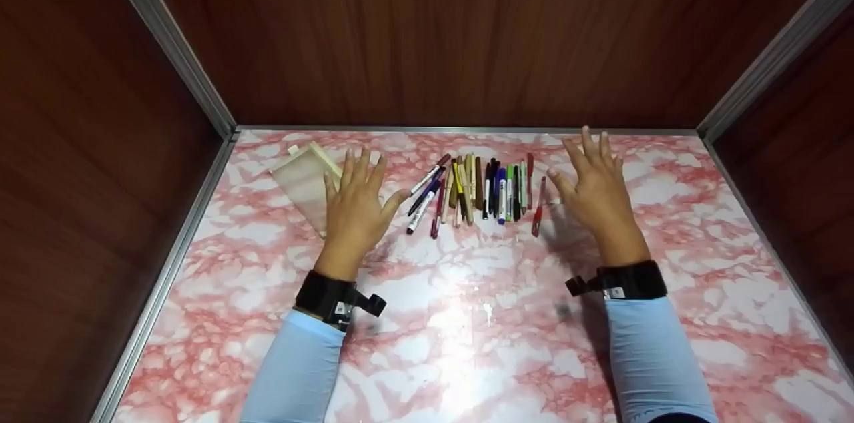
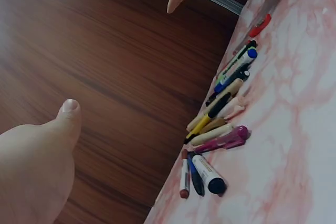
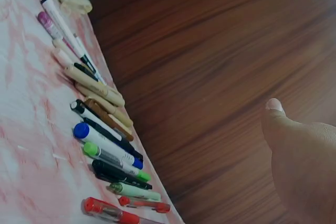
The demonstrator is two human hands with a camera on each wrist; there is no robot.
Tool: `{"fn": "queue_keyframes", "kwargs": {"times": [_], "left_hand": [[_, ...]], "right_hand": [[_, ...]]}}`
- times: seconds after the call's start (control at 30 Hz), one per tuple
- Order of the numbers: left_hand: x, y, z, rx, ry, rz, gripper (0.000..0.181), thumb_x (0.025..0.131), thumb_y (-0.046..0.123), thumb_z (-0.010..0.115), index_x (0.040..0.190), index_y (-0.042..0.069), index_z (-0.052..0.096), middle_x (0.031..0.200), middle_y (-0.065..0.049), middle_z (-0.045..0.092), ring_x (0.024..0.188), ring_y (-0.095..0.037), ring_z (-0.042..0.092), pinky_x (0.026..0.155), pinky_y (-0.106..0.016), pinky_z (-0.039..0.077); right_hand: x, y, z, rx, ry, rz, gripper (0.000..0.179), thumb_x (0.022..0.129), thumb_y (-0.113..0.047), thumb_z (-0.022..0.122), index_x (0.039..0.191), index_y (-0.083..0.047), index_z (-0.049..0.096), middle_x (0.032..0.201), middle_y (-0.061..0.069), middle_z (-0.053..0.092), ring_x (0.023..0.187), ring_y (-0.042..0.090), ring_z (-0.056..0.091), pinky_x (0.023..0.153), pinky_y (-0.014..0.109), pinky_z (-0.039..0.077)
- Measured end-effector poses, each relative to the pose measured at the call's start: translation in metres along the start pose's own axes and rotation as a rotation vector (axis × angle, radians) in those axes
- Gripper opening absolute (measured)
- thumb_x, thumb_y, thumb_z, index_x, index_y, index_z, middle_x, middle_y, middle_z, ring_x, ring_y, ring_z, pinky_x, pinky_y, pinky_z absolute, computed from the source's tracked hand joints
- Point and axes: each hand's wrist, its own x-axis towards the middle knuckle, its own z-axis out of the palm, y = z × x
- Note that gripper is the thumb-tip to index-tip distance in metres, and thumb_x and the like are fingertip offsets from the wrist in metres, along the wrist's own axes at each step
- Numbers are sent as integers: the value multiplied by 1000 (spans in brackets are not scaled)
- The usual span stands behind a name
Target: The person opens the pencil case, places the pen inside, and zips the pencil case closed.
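Along the near edge of a pink-and-white marbled desk [image 1: 480, 356], with twelve o'clock straight ahead of the person, two light-blue sleeves [image 1: 657, 363] reach in on either side of six o'clock. Beyond them sit black wrist bands [image 1: 634, 281]. At eleven o'clock the left hand [image 1: 357, 203] is raised above the desk, its grip released, fingers and thumb spread. At one o'clock the right hand [image 1: 596, 193] hangs above the desk likewise, fingers splayed, its grip released and holding nothing.

Between the hands, at twelve o'clock, lies a loose row of pens and markers. Nearest the right hand, a red pen [image 1: 536, 224] rests slightly apart from the others. Leftward come a blue-capped white marker [image 1: 502, 199], a green-capped marker [image 1: 510, 191], a yellow-and-black pen [image 1: 458, 177], a magenta pen [image 1: 436, 216] and a dark-capped white marker [image 2: 208, 172], its cap toward seven o'clock. Just before eleven o'clock, a beige pouch [image 1: 300, 184] lies flat, partly hidden by the left hand. Farthest, at twelve o'clock, stands a brown wood-grain panel [image 1: 434, 36].
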Motion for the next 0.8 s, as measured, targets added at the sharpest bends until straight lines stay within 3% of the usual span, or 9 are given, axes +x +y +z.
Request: {"fn": "queue_keyframes", "kwargs": {"times": [0.1,0.2,0.33,0.43,0.53,0.67,0.8], "left_hand": [[-2,-6,9,19,-66,-36,89,110,80,44,181,27,32,191,-12,16,178,-44,10,136,-81,12],[-2,-13,19,10,-112,-113,90,110,78,46,181,24,32,190,-21,17,175,-55,12,134,-83,17],[1,-26,35,-7,-138,-230,89,112,73,48,179,15,35,183,-31,28,169,-60,23,132,-81,26],[-1,-36,45,26,-130,-273,89,113,73,46,175,10,40,173,-29,45,161,-53,40,127,-74,38],[-3,-42,52,64,-87,-285,88,112,74,45,168,7,51,155,-24,59,145,-46,52,114,-68,46],[-6,-46,58,77,-28,-301,86,109,76,53,155,5,65,139,-20,62,131,-42,54,105,-65,45],[-7,-51,61,65,1,-311,82,103,77,64,148,8,72,136,-16,62,129,-39,54,108,-65,41]], "right_hand": [[-2,4,6,7,-11,17,75,117,-53,55,179,-15,35,192,14,4,177,49,-6,136,80,-2],[-2,8,12,16,-25,35,73,117,-52,55,176,-12,39,190,20,10,176,54,0,135,82,2],[0,13,23,29,-19,46,67,117,-48,58,170,-8,50,183,29,31,170,59,23,137,78,16],[1,18,34,54,-26,53,64,116,-46,60,163,-2,56,164,33,54,153,57,50,128,74,38],[0,23,45,108,-65,90,60,117,-46,59,155,0,61,139,31,69,125,51,68,107,69,54],[1,25,57,190,-106,147,49,116,-45,61,135,-1,69,112,24,76,97,41,71,87,54,57],[2,28,66,238,-91,163,37,113,-40,66,117,-3,73,94,15,75,82,31,67,76,42,52]]}}
